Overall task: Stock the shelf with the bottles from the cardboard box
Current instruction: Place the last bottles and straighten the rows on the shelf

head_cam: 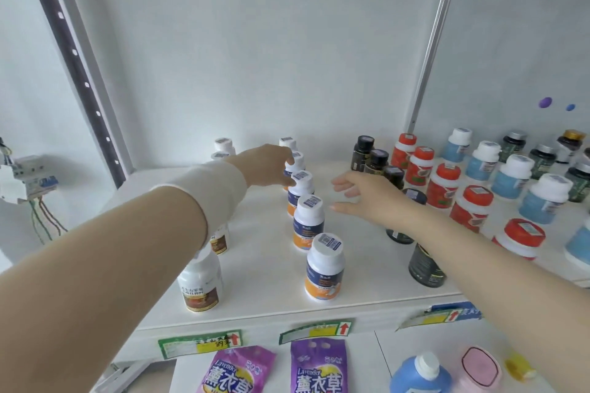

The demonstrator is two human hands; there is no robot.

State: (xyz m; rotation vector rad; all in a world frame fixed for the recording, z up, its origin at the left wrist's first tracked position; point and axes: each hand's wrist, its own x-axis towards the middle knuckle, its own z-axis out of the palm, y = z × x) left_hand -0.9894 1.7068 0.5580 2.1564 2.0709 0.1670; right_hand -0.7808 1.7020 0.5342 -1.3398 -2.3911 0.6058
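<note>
A white shelf (265, 268) carries rows of supplement bottles. A row of white-capped bottles with blue and orange labels (325, 268) runs from front to back down the middle. My left hand (265, 166) reaches to the back of that row, and its thumb and fingers curl round one of these bottles (296, 164). My right hand (367, 195) hovers to the right of the row with its fingers spread, holding nothing. My right arm partly hides a line of dark bottles (426, 268). The cardboard box is out of view.
White bottles with brown labels (201, 284) stand under my left forearm. Red-capped (443, 185) and blue-labelled (510, 175) bottles fill the right side. Below the shelf are purple lavender bags (316, 370) and a blue jug (421, 373). A perforated upright (73, 57) stands at the left.
</note>
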